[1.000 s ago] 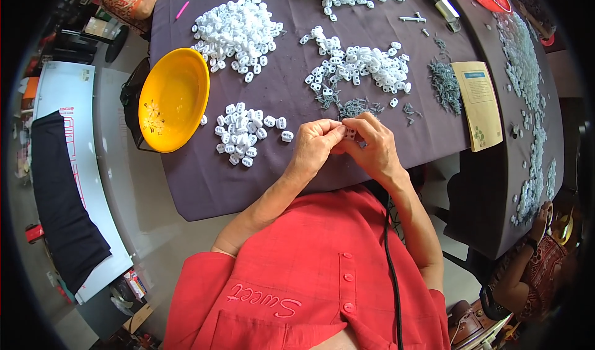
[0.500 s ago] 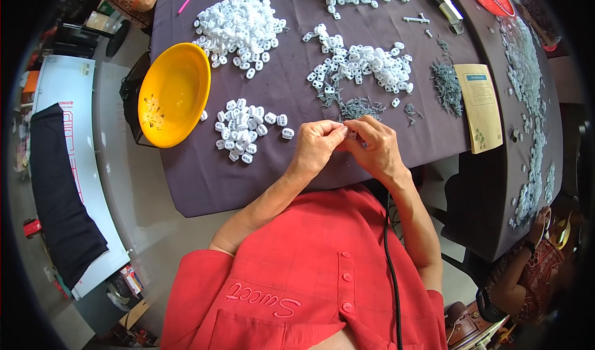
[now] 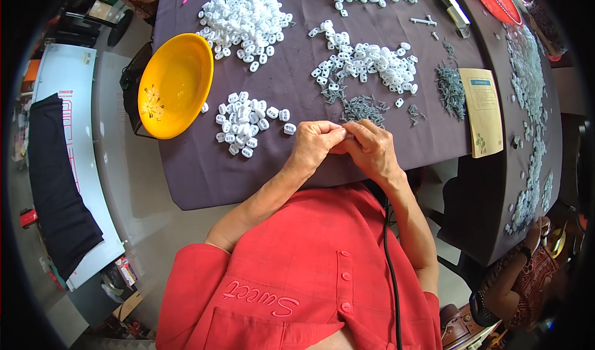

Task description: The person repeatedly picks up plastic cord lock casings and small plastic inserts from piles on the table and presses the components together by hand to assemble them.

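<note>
My left hand (image 3: 315, 142) and my right hand (image 3: 373, 150) meet fingertip to fingertip just above the near edge of the table. Both are closed in a pinch; whatever lies between the fingers is hidden. Directly beyond them is a small heap of grey screw-like pins (image 3: 362, 110). Behind that spreads a loose pile of white two-holed plastic pieces (image 3: 372, 63). To the left of my left hand sits a group of white oval pieces with dark openings (image 3: 238, 124).
An orange bowl (image 3: 176, 87) stands at the table's left edge. Bigger white heaps (image 3: 245, 21) lie farther off. On the right are more grey pins (image 3: 450, 90), a tan booklet (image 3: 481, 111) and a metal bar (image 3: 447, 6). Another person's hand (image 3: 538, 231) works at the right-hand table.
My hands stay together, and the fingers have shifted slightly. A bit of white that showed between them is now covered. The whole view has tilted a little.
</note>
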### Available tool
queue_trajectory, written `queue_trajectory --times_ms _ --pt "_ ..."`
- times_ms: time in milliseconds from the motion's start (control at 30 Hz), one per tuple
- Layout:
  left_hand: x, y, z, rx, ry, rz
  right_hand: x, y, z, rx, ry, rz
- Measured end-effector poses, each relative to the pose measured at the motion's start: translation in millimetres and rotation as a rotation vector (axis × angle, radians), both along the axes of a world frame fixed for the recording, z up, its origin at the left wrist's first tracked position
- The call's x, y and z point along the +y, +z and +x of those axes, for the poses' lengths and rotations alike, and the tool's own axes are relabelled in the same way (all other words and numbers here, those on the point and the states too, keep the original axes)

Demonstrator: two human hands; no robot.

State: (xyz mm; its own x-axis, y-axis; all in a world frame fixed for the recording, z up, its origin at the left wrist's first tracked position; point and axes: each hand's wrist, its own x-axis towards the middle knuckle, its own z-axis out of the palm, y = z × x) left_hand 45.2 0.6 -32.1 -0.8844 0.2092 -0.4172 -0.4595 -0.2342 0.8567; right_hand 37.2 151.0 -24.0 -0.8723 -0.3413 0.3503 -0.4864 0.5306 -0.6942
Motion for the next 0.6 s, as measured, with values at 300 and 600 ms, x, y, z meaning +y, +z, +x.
queue_trajectory --times_ms 300,600 --pt "-3.8 -5.3 -4.6 -0.084 -0.036 0.029 0.8 -5.0 -2.5 0.03 0.024 0.035" --pt "-7.3 -1.6 -9.8 -0.104 -0.102 0.009 3.4 -6.0 -6.9 -0.002 0.075 0.041"
